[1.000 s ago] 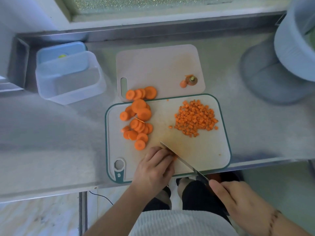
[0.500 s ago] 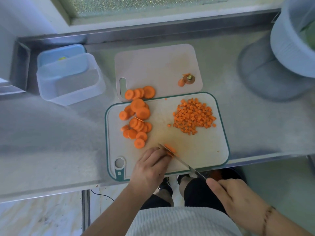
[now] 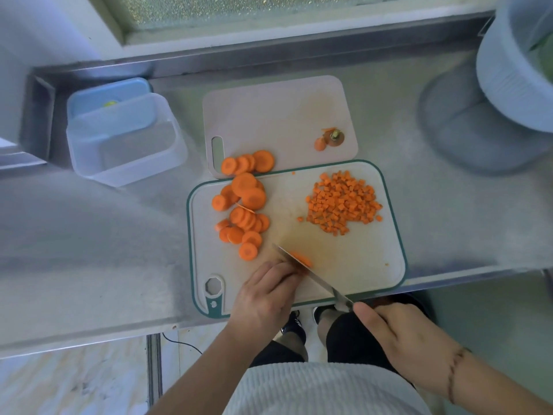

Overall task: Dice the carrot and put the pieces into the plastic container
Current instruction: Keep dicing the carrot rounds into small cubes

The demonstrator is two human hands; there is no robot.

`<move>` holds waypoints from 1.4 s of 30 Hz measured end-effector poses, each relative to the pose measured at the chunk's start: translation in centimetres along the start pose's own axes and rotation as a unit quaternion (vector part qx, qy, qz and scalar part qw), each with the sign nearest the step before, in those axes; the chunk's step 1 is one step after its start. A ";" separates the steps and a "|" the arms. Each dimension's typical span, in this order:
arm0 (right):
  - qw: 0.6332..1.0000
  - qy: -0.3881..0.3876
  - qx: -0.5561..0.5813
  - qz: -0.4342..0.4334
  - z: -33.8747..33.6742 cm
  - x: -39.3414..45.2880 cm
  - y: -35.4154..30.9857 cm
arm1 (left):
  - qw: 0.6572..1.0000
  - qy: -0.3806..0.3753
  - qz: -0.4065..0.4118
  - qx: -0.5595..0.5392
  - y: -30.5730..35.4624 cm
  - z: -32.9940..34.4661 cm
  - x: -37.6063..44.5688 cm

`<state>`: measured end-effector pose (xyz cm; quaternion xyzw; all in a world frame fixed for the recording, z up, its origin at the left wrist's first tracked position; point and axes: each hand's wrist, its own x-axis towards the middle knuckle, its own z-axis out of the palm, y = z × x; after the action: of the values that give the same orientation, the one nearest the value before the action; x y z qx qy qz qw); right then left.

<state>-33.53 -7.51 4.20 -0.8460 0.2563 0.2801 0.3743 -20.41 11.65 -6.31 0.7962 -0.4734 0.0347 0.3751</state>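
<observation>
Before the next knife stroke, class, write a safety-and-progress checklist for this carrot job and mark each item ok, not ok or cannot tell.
1. Right hand grips the knife: ok.
2. Left hand holds the carrot slice beside the blade: ok.
3. Left fingertips tucked away from the edge: cannot tell.
4. Green-rimmed cutting board lies flat on the counter: ok.
5. Plastic container open: ok.
6. Diced carrot in the container: not ok, it sits heaped on the board.

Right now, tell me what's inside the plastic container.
The plastic container shows no carrot through its clear walls; it looks empty. The diced carrot lies on the green-edged cutting board. A blue lid sits behind it, partly hidden.
</observation>
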 end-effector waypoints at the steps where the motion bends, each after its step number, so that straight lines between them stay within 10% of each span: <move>1: 1.000 -0.003 0.006 0.002 -0.2 -0.5 0.2 | 1.000 0.002 -0.003 -0.001 0.0 0.0 -0.1; 21: 0.999 0.033 -0.007 -0.017 -0.9 -0.7 0.3 | 0.998 0.014 0.003 -0.060 -0.4 -1.1 -0.1; 27: 0.966 0.043 -0.255 -0.023 -3.2 -1.5 1.4 | 0.972 0.141 -0.157 -0.100 -0.5 -6.8 2.8; 35: 0.933 -0.010 -0.357 -0.052 -3.6 -1.4 0.1 | 0.956 -0.282 0.018 -0.076 0.7 -6.1 10.0; 42: 0.926 0.044 -0.368 -0.073 -2.9 -1.4 2.3 | 0.947 -0.304 0.058 -0.090 0.7 -3.7 9.8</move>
<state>-35.25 -10.79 5.63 -0.9522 0.0894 0.2888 0.0445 -14.47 6.60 0.75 0.7028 -0.6116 -0.2303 0.2809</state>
